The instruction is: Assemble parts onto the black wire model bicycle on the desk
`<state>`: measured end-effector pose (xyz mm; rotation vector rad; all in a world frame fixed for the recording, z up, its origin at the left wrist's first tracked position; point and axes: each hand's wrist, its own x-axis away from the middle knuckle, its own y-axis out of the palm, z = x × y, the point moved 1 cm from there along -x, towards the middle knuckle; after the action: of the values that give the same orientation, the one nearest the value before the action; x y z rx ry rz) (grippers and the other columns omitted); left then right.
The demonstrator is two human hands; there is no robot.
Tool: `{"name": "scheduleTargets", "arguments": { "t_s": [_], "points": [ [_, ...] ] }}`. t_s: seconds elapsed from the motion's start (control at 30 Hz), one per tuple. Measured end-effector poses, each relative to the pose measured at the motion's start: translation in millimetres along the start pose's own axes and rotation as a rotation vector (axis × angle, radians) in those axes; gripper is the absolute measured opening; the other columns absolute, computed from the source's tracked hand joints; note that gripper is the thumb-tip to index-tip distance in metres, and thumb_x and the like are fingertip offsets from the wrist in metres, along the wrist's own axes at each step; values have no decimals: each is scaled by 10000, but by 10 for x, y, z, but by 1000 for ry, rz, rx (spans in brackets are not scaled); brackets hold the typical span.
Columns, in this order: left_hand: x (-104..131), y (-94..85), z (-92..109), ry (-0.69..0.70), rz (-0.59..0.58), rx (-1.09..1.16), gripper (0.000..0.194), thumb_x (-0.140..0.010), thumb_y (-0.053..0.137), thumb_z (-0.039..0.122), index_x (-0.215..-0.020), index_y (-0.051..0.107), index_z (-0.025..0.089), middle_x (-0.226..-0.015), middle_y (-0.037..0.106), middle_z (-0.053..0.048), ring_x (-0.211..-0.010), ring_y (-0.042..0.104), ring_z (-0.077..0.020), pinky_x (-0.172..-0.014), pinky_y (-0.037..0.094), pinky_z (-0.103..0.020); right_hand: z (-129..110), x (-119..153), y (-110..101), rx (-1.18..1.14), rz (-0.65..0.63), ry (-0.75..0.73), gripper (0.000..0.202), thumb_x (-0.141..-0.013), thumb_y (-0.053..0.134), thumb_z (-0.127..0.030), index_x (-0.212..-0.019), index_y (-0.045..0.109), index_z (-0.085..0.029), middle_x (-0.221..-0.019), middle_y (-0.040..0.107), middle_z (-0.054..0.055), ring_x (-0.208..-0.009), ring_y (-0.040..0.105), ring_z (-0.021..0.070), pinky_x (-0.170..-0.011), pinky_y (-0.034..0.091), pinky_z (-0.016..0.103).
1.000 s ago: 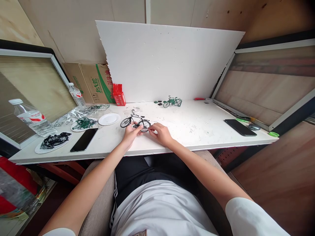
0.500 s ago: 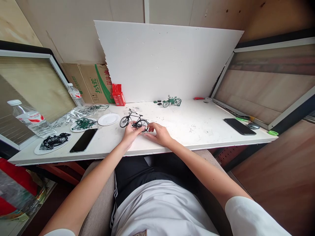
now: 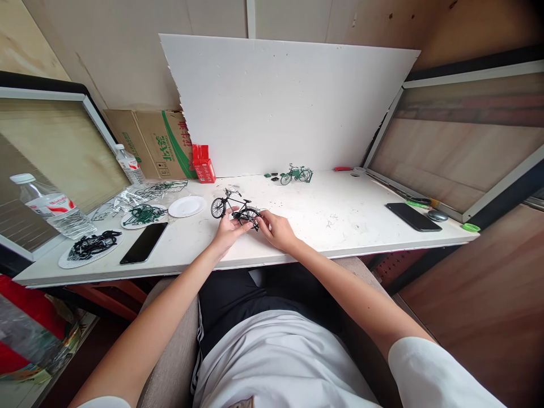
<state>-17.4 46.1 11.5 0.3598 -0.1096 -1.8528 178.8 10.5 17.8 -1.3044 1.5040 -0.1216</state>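
A small black model bicycle (image 3: 232,207) is held up over the front of the white table, its front wheel to the left and its handlebar raised. My left hand (image 3: 228,231) grips it from below, with thumb and fingers closed around the lower frame near the rear wheel (image 3: 247,216). At the right edge of that wheel, the fingers of my right hand (image 3: 276,229) are pinched on the bicycle's rear end. Whether a small part is also between those fingertips is hidden.
A green model bicycle (image 3: 296,174) stands at the back. Left lie a black phone (image 3: 144,242), a white plate (image 3: 187,206), plates of black parts (image 3: 94,244) and green parts (image 3: 147,214), and water bottles (image 3: 53,207). Another phone (image 3: 412,217) lies right.
The black bicycle has shifted slightly right and tilted, rear end lower. My right hand's fingers have closed in from a looser spread onto its rear end.
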Motion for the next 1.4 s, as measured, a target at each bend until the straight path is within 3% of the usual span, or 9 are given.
{"name": "scheduleTargets", "arguments": {
  "t_s": [0.33,0.6,0.73,0.83,0.9,1.1,1.27,1.4],
  "points": [
    [-39,-47,-62,-1,-2,2,874,-653,996,302,-1349,473,238,-1032,770,-33,-1027,763,-210,-1041,589,-423,-15,-2,-28,-17,7,-58,271,-1143,445,-421,-1039,624,-245,-879,733,35,-714,628,178,-662,394,281],
    [-11,-21,-33,-10,-8,-26,842,-678,989,294,-1362,503,224,-1046,770,-43,-1023,764,-207,-1045,593,-412,-8,1,-7,-4,-4,-9,256,-1140,450,-404,-1062,635,-247,-882,737,37,-727,636,190,-667,402,288],
    [-33,-43,-69,-7,37,-32,802,-703,977,329,-1343,504,231,-1051,773,-45,-1018,767,-210,-1035,595,-403,79,-17,-7,-50,113,100,259,-1141,417,-339,-1165,661,-253,-929,760,41,-816,678,209,-730,460,315],
    [-75,-77,-123,8,104,-21,762,-710,967,340,-1288,481,236,-1026,770,-39,-978,768,-198,-1001,607,-392,190,-39,-3,-48,231,167,246,-1067,478,-204,-1193,686,-241,-990,767,72,-958,674,257,-799,503,368],
    [-104,-98,-149,32,158,-9,746,-716,959,337,-1259,456,240,-1009,764,-31,-978,768,-192,-1001,612,-395,249,-53,10,-27,242,148,283,-1008,503,-127,-1156,722,-229,-1040,764,100,-1027,642,291,-868,522,420],
    [-151,-152,-172,97,307,24,723,-722,940,292,-1213,410,262,-1016,762,-21,-981,771,-191,-1020,612,-426,224,-53,39,117,49,94,350,-950,558,-48,-1150,808,-190,-1119,759,129,-1128,558,332,-965,509,483],
    [-164,-192,-199,97,321,-5,710,-734,941,279,-1237,439,254,-1021,768,-37,-982,779,-203,-1032,601,-423,92,-25,40,188,-127,-57,280,-992,649,-150,-1213,815,-200,-1210,749,130,-1231,510,337,-1039,467,483],
    [-159,-177,-181,78,317,-25,730,-706,950,264,-1249,463,225,-996,776,-49,-965,781,-203,-1031,585,-409,67,-24,46,196,-175,-111,204,-1029,653,-225,-1088,847,-202,-1149,759,128,-1182,526,327,-995,464,470]
  ]
}}
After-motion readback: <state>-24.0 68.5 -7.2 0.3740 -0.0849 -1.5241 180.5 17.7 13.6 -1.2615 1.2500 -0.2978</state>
